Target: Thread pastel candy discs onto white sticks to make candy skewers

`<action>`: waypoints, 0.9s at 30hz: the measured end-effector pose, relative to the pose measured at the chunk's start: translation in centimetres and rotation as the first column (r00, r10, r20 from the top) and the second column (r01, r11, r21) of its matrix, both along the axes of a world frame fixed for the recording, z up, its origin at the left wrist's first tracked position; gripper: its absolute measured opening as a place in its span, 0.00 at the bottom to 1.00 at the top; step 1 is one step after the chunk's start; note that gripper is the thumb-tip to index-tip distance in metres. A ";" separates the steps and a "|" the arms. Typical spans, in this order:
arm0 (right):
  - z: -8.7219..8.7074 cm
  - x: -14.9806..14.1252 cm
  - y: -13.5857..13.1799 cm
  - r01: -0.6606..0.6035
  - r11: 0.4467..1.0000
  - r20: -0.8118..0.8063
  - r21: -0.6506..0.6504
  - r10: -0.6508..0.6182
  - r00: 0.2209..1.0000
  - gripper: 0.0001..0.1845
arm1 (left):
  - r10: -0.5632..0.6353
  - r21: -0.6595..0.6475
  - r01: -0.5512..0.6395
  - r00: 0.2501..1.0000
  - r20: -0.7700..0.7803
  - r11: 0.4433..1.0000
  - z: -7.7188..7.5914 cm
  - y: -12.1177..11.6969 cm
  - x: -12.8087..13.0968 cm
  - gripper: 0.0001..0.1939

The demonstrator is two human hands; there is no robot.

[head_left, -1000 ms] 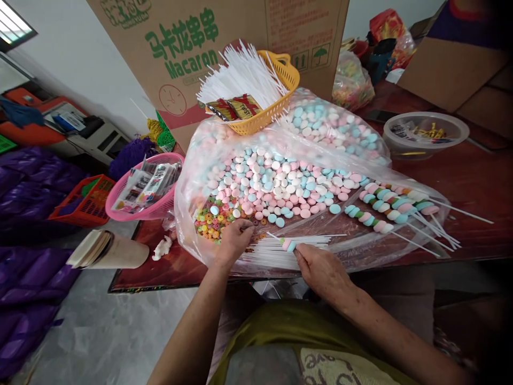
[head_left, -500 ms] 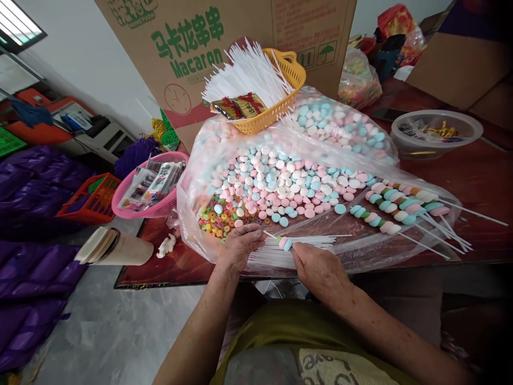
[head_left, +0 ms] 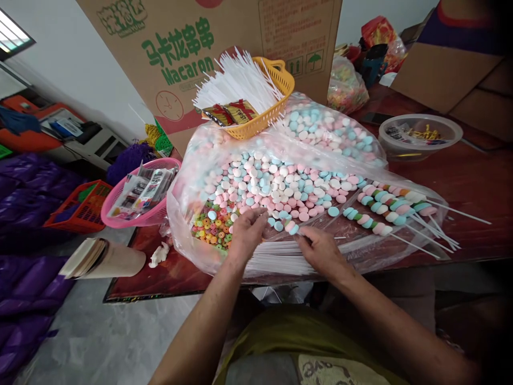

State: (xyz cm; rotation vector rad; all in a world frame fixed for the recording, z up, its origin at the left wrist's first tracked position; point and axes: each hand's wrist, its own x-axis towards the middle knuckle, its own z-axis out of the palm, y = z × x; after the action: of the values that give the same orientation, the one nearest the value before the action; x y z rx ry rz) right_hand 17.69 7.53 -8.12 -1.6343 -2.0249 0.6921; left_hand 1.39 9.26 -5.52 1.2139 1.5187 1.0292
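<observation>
My right hand (head_left: 323,254) is closed around a thin white stick, with pink, white and blue candies (head_left: 292,227) threaded on it just beyond my fingertips. Level with it, my left hand (head_left: 248,232) reaches to the near edge of a pile of pastel candies (head_left: 276,184). Its fingers are bent together, and whatever they pinch is hidden. Beside that hand lie small coloured ring candies (head_left: 212,230). Below both hands is a bundle of loose white sticks (head_left: 280,259) on clear plastic. Several filled candy skewers (head_left: 368,222) rest to the right.
A yellow basket (head_left: 276,115) of white sticks stands behind the pile, before a large cardboard box (head_left: 240,27). A pink basket (head_left: 138,219) with packets is at the left, near a beige container (head_left: 124,259). A clear tub (head_left: 420,139) sits at the back right.
My left hand has left the stick's tip and moved up to the candy pile. My right hand keeps hold of the stick and its candies. The view has shifted slightly.
</observation>
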 end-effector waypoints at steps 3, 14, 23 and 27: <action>0.1 -1.0 2.5 0.021 0.998 -0.015 -0.067 -0.022 1.000 0.13 | -0.081 0.041 0.120 0.846 -0.526 0.992 -0.6 2.0 -0.5 0.09; 0.2 -0.5 3.0 -0.062 0.965 -0.481 -0.255 -0.071 0.874 0.14 | -0.021 0.010 0.025 0.954 -0.299 1.000 -2.9 0.2 -0.9 0.12; 1.8 -3.2 0.3 -0.090 0.903 -0.826 -0.420 -0.339 0.451 0.16 | 0.037 -0.079 0.000 0.881 0.472 0.997 0.6 -2.5 0.8 0.14; 2.2 -4.0 -0.1 -0.092 0.862 -0.826 -0.498 -0.439 0.355 0.18 | -0.059 0.061 0.034 0.874 0.482 0.998 0.5 -3.6 0.5 0.19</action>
State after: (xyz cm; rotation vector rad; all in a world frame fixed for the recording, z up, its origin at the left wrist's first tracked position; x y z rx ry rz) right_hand 13.66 7.39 -5.94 -1.1270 -0.8055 1.6594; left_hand 1.88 5.69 -5.07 0.9266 1.0697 1.2362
